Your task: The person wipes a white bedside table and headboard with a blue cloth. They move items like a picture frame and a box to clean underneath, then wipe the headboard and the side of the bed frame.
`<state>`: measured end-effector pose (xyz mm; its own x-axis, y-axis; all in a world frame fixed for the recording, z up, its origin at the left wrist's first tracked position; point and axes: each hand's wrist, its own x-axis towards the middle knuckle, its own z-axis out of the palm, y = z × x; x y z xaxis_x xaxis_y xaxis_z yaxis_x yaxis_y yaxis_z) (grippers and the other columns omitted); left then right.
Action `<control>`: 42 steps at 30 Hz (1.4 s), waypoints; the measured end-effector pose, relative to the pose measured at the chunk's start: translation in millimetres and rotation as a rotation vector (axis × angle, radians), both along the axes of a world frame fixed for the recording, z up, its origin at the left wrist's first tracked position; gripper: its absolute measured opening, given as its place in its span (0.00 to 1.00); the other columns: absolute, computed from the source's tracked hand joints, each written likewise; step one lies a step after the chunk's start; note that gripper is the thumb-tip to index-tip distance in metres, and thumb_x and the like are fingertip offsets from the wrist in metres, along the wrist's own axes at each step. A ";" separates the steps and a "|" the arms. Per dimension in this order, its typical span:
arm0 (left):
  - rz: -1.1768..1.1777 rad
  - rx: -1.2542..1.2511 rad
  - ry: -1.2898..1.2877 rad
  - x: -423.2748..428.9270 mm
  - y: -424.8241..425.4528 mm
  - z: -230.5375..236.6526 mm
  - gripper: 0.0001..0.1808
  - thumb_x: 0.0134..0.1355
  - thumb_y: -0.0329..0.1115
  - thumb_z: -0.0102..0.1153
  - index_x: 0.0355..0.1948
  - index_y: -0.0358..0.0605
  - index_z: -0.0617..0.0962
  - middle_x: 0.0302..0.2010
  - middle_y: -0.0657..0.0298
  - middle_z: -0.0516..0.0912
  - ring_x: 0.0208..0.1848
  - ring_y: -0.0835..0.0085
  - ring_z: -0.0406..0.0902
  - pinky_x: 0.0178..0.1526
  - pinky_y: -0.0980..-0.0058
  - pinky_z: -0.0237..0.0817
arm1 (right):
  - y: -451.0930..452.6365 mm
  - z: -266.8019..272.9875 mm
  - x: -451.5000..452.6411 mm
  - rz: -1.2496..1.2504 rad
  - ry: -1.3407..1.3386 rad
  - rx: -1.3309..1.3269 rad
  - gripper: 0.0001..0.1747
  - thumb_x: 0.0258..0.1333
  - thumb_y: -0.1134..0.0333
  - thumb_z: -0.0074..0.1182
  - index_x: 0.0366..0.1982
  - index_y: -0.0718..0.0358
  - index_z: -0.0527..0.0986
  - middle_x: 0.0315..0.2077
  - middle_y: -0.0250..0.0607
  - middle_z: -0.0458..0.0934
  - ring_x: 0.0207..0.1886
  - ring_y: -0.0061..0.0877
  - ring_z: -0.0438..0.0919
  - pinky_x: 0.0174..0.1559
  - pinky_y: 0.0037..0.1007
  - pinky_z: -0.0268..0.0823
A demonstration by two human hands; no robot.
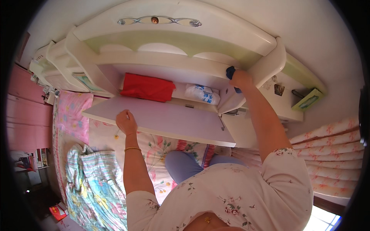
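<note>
My right hand (242, 79) holds a dark blue cloth (230, 72) against the top right edge of an open headboard compartment (179, 62). Part of the cloth is hidden under the fingers. A drop-down flap door (173, 118), lilac inside with a white edge, hangs open below the compartment. At the flap's left front edge is my left hand (126, 122), its fingers curled with nothing visible in them. Inside the compartment lie a folded red cloth (147, 88) and a white plastic bag (203, 94) bearing blue writing.
Under the flap is a bed with a floral sheet (156, 150), a pink pillow (75, 112) and a rumpled blue-green quilt (98, 179). A side shelf at right holds a green picture frame (307, 99). Patterned curtains (326, 156) hang at right, and pink cabinet doors (29, 112) stand at left.
</note>
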<state>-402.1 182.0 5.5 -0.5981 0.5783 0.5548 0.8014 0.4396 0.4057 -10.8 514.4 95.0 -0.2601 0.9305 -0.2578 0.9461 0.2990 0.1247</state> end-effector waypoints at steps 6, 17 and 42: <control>0.008 -0.059 -0.048 2.2 0.2 6.5 0.08 0.56 0.33 0.55 0.30 0.40 0.82 0.30 0.55 0.82 0.35 0.55 0.76 0.41 0.59 0.66 | -0.3 16.8 -7.0 -0.059 -0.019 -0.049 0.22 0.41 0.57 0.54 0.36 0.66 0.81 0.38 0.49 0.82 0.42 0.41 0.81 0.43 0.39 0.73; 0.016 -0.007 -0.032 1.5 1.7 -0.9 0.05 0.54 0.31 0.57 0.27 0.42 0.81 0.27 0.55 0.81 0.33 0.55 0.76 0.38 0.59 0.66 | -55.6 32.3 4.1 0.007 0.003 -0.191 0.15 0.40 0.62 0.55 0.31 0.61 0.83 0.36 0.46 0.83 0.41 0.39 0.82 0.38 0.38 0.74; 0.047 -0.077 -0.018 -5.8 33.1 10.3 0.08 0.56 0.35 0.56 0.29 0.42 0.81 0.27 0.55 0.81 0.33 0.53 0.76 0.37 0.57 0.66 | -1.8 190.1 70.0 0.811 0.794 0.542 0.24 0.40 0.66 0.66 0.43 0.62 0.76 0.36 0.41 0.81 0.36 0.39 0.78 0.40 0.32 0.70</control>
